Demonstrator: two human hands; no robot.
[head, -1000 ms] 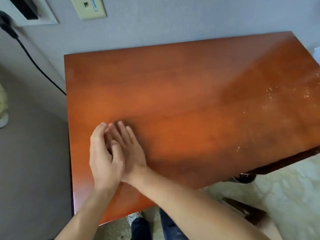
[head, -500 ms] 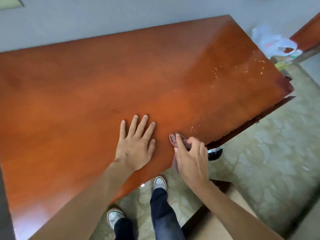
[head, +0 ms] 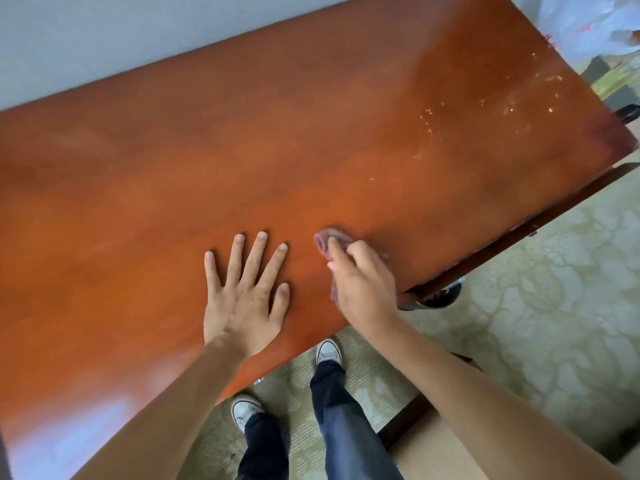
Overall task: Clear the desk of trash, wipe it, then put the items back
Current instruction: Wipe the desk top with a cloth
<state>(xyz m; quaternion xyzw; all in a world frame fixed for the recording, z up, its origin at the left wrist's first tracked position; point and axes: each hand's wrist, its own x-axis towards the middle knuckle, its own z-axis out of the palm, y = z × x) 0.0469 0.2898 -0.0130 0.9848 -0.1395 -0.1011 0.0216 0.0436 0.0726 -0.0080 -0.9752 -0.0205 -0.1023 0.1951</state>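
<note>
The left hand (head: 242, 299) lies flat on the desk (head: 242, 150) at lower centre of the frame, fingers straight and spread, holding nothing. Just to its right, near the desk's lower edge, the right hand (head: 362, 285) has its fingers curled over a small pinkish cloth (head: 325, 239) and holds it down on the wood; the cloth is blurred and shows mainly past the fingertips. Pale specks (head: 429, 126) dot the desk toward the upper right, a crumpled plastic bag (head: 588, 26) sits in the upper right corner, and two white shoes (head: 329, 351) stand on carpet (head: 519, 341) below the desk.
</note>
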